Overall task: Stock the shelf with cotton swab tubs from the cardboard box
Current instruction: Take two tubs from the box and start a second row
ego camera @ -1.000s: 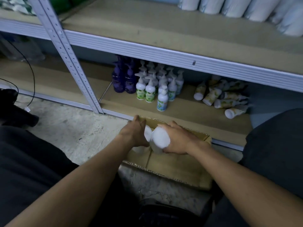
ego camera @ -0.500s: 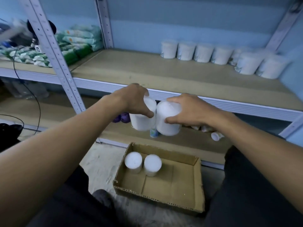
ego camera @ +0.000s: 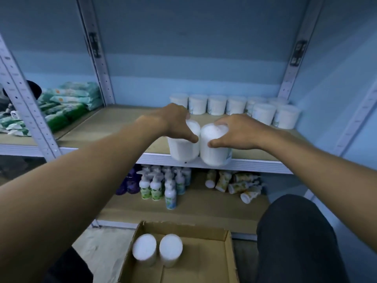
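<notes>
Both hands were loaded: the left hand [ego camera: 175, 123] clamped over the top of one cotton swab tub [ego camera: 182, 148], the right hand [ego camera: 234, 132] over another tub [ego camera: 214, 150], the two pressed side by side at the front edge of the shelf [ego camera: 114, 127]. Gripping from above likely left the bases free to set down. A row of stocked tubs [ego camera: 226, 106] lined the back, so these probably belonged in front. Two tubs [ego camera: 157, 249] remained in the cardboard box [ego camera: 204, 262] on the floor.
</notes>
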Demonstrator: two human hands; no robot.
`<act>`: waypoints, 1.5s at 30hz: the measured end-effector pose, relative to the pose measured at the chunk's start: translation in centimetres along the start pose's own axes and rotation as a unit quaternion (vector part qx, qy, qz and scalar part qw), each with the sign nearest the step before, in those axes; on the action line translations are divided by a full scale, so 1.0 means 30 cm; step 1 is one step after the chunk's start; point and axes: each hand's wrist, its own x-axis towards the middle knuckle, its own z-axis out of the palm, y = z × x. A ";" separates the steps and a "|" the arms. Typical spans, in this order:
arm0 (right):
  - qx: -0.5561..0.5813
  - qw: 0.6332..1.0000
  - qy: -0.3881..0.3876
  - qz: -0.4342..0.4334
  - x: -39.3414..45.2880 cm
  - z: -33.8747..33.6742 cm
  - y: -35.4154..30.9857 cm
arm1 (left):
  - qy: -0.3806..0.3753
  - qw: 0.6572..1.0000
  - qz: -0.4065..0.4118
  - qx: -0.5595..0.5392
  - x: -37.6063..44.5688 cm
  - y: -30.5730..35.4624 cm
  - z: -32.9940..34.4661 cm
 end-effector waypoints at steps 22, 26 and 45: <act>-0.052 0.992 -0.018 0.111 0.079 -0.035 0.270 | -0.034 0.996 0.076 -0.024 0.304 0.211 0.086; -0.124 0.986 0.002 0.107 0.080 -0.022 0.208 | -0.040 0.994 0.103 -0.003 0.296 0.202 0.069; -0.140 0.986 0.042 0.084 0.242 0.032 0.316 | 0.020 0.998 0.065 0.011 0.495 0.230 0.150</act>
